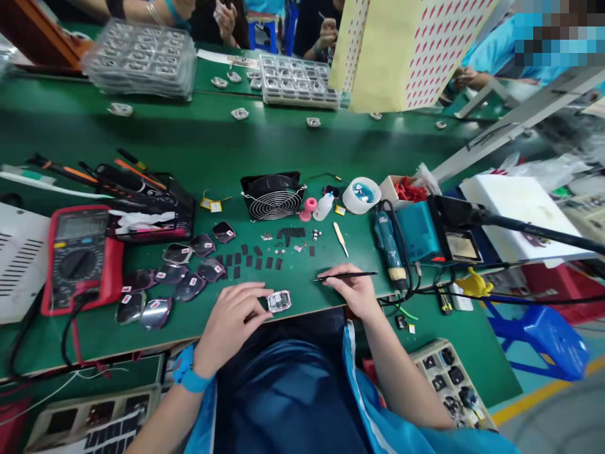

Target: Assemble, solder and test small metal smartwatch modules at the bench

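Note:
Near the front edge of the green table, my left hand [235, 320] pinches the left end of a small white-framed device [279, 301], whose inner parts face up. To its right my right hand [352, 290] grips black tweezers [352, 275], their tips pointing left over the table, apart from the device. Several small black pads [259, 262] lie in rows beyond the device, beside black strips [291, 234] and tiny metal parts. Several dark glossy covers [190, 286] are spread to the left of my left hand. A pale pointed stick [340, 239] rests beyond the tweezers.
At the left stand a red multimeter [78, 258] and a tool box [186, 217]. A fan [276, 197], a white bowl [362, 195], a teal electric screwdriver [390, 246] and a teal box [416, 231] stand farther back. Trays [302, 82] and other people's hands are across the table.

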Available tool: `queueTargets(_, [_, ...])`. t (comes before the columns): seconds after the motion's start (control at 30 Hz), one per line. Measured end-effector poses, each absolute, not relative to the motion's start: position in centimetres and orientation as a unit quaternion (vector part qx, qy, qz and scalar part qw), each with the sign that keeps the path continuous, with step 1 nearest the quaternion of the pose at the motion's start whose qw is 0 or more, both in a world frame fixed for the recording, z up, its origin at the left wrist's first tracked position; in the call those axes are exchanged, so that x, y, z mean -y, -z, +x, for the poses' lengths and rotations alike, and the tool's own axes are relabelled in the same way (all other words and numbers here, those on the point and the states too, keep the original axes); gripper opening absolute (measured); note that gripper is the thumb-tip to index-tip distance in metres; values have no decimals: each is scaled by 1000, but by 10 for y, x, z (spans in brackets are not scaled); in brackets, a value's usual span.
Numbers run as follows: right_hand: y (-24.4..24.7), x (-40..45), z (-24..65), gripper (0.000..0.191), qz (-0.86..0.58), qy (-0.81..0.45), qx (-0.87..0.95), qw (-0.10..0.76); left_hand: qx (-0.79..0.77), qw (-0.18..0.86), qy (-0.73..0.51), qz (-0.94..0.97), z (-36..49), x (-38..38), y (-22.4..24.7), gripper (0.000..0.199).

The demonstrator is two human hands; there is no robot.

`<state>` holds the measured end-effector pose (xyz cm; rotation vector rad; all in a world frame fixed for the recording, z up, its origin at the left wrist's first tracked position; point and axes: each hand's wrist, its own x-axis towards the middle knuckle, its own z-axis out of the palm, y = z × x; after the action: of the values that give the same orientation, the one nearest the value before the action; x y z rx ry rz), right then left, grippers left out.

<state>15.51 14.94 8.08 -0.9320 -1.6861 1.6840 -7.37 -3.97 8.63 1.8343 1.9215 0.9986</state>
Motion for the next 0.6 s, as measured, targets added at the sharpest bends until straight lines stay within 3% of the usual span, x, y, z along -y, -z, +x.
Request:
queueTargets(0.4, [-78,-154,160,12,-268,-602,690,300,-690,165,-339,618,-70,35,-89,27])
queueTargets(0.6, [-82,-154,160,32,-264,-578,717,287,-704,177,-319,609,-70,35,-91,27])
